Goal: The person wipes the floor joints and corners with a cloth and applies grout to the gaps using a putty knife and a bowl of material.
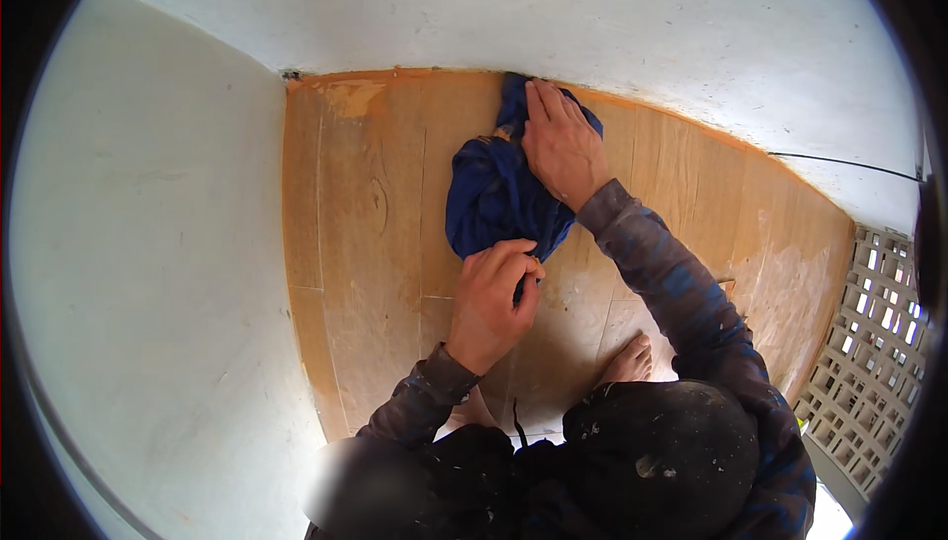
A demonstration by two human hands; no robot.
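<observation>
A crumpled dark blue cloth [491,192] lies on the wood-look floor, its far end bunched against the foot of the wall. My right hand [565,145] presses down on that far end, fingers stretched forward and closed over the fabric where floor and wall meet. At the near end of the cloth, my left hand [494,303] is curled, with a bit of blue fabric showing between its thumb and fingers. The undersides of both hands are hidden.
White walls rise ahead [553,12] and on the left [163,214], meeting in a corner. Orange-brown edging [681,123] follows the wall's foot. My bare foot [630,360] rests on the floor [370,234]. A pale openwork block screen [869,333] stands right; a thin dark cable [844,160] crosses the wall.
</observation>
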